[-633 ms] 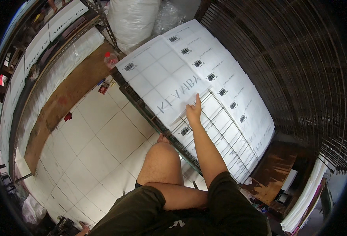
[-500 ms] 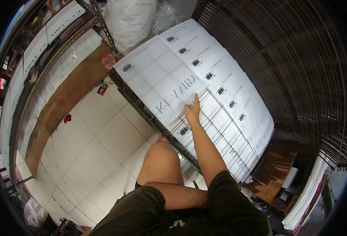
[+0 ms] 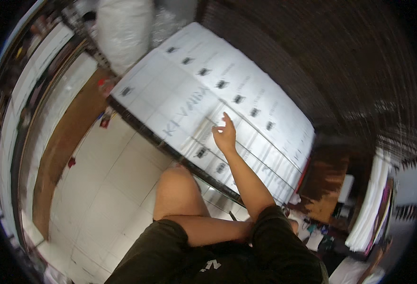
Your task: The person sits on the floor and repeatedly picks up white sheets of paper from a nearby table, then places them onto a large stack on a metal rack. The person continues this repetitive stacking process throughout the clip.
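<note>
White flat cardboard boxes (image 3: 203, 90), each with a small dark label, lie packed side by side in rows on a dark metal wire shelf (image 3: 189, 163) in front of me. My right hand (image 3: 225, 135) is stretched out over these boxes, open, fingers loosely spread and one finger raised, holding nothing; if the palm touches the box under it, I cannot tell. My left hand is not visible; only the forearm (image 3: 208, 230) lies across my lap. At the left is a pale tiled floor (image 3: 104, 189).
</note>
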`<state>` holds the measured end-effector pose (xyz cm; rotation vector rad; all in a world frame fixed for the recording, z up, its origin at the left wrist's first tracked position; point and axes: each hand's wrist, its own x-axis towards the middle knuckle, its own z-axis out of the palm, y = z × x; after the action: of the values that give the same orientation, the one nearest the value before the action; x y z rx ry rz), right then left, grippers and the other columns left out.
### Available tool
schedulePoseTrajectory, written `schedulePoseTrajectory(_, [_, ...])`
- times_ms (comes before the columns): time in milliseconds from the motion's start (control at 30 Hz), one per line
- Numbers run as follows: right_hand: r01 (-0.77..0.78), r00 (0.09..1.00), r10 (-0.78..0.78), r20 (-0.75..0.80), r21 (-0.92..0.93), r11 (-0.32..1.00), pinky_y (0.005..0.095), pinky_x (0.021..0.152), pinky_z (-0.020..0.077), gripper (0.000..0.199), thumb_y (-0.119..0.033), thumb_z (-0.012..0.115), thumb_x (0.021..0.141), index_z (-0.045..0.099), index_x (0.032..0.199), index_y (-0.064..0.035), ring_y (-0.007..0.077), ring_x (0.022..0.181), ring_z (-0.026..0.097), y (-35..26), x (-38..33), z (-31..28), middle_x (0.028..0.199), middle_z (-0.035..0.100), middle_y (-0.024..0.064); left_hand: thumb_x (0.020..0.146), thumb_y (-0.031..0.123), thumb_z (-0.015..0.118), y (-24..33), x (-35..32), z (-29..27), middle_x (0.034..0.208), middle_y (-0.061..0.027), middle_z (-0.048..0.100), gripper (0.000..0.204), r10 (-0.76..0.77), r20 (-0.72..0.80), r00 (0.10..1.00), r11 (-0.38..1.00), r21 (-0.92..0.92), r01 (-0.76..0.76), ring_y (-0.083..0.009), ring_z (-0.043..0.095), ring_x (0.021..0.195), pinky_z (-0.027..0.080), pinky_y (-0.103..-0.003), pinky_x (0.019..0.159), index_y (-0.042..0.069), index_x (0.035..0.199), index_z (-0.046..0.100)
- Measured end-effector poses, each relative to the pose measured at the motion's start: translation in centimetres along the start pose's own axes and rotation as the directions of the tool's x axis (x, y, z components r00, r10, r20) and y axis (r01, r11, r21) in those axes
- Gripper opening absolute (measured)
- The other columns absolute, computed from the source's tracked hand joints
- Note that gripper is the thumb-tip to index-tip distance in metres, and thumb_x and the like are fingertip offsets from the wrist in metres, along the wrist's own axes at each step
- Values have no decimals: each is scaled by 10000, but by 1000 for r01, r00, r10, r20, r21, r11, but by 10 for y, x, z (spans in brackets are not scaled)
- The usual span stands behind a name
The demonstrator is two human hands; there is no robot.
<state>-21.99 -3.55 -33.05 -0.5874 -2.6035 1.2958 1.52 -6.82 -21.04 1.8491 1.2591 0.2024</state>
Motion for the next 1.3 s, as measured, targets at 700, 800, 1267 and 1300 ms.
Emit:
schedulePoseTrajectory(700, [-444, 110, -485, -868, -479, 757, 386, 888, 393, 339, -31, 629, 748, 572, 1081, -9, 308, 1019, 500, 21, -398, -513, 1035, 557, 163, 718, 650, 593, -23, 30, 6, 797, -101, 641, 578, -191, -69, 979, 978, 77, 196, -290, 626, 786, 468, -390, 659, 86, 844, 583])
schedulePoseTrajectory(800, [-375, 109, -394, -913, -404, 834, 391, 887, 396, 365, -43, 634, 734, 558, 1088, -7, 318, 1007, 501, 38, -409, -496, 1041, 536, 172, 708, 672, 588, -33, 32, 21, 827, -106, 651, 598, -247, -57, 967, 961, 114, 252, -294, 632, 819, 475, -384, 685, 92, 855, 593])
schedulePoseTrajectory(1267, [-653, 665, 392, -636, -241, 718, 477, 900, 385, 446, -347, 661, 666, 598, 1078, -186, 313, 1142, 432, 129, -449, -343, 1203, 489, 92, 679, 710, 586, -56, 27, 49, 867, -127, 653, 643, -326, 79, 942, 945, 59, 322, -296, 625, 885, 481, -380, 736, 91, 853, 608])
schedulePoseTrajectory(1300, [-653, 662, 394, -638, -233, 720, 479, 900, 383, 446, -349, 663, 663, 598, 1073, -185, 311, 1139, 431, 127, -446, -342, 1195, 488, 88, 679, 706, 592, -61, 26, 50, 867, -125, 653, 636, -340, 78, 937, 940, 52, 337, -292, 625, 885, 479, -378, 736, 93, 852, 606])
